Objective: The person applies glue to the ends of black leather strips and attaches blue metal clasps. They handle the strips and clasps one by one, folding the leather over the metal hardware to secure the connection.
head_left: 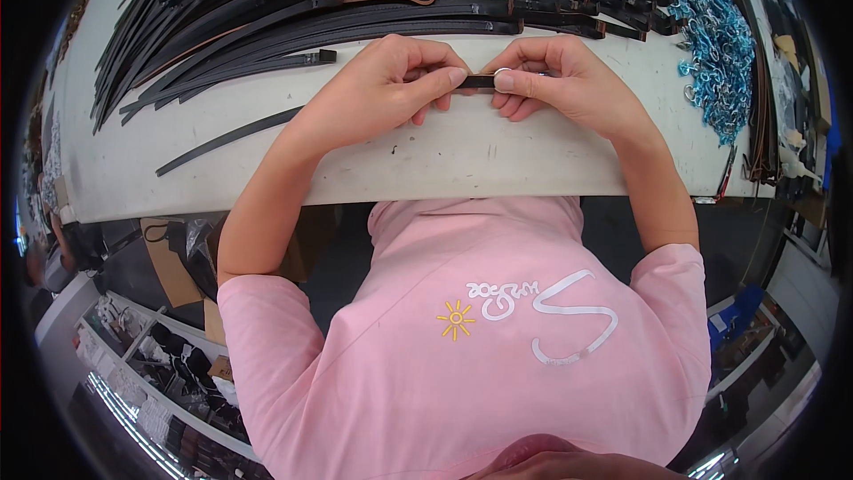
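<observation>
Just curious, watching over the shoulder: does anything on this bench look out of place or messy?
One thin black strap lies alone on the white table, apart from the big strap pile. Otherwise nothing stands out.

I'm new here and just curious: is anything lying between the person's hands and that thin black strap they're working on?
Nothing visible: the left hand and right hand both pinch the thin black leather strap directly, above the white table.

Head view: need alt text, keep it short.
Seen from above, a person in a pink shirt holds a thin black strap between the left hand and right hand over a white table. A heap of black straps lies behind, blue metal rings at the right.
</observation>
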`<state>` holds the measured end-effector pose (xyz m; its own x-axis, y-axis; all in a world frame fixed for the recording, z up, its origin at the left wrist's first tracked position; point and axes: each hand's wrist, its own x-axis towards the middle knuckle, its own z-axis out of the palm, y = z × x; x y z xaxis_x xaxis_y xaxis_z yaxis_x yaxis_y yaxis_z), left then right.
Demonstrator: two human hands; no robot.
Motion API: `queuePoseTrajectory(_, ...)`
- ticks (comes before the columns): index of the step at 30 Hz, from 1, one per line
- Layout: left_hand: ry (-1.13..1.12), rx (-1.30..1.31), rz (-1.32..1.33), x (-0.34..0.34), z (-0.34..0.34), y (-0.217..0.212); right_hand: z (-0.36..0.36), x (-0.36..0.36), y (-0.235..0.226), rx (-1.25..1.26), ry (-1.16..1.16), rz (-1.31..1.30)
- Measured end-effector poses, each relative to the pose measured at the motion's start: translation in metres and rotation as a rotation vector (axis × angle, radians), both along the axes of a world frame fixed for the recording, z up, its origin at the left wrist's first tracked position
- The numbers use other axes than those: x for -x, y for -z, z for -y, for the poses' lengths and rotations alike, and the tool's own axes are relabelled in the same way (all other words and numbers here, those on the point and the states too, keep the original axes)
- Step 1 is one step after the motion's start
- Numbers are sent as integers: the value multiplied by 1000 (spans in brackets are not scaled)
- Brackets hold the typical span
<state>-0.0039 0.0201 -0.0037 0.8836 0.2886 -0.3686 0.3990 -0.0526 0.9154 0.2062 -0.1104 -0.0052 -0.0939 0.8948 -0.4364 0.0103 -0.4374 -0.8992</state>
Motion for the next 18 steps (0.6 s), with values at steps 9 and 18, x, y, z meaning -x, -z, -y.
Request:
queuePoseTrajectory(9, -1, -12, -18, 3, -1, -2, -1, -1, -2, -11, -41, 35)
queuePoseTrajectory(18, -12, -58, -11, 3, 0, 0, 0, -1, -2, -23, -43, 39)
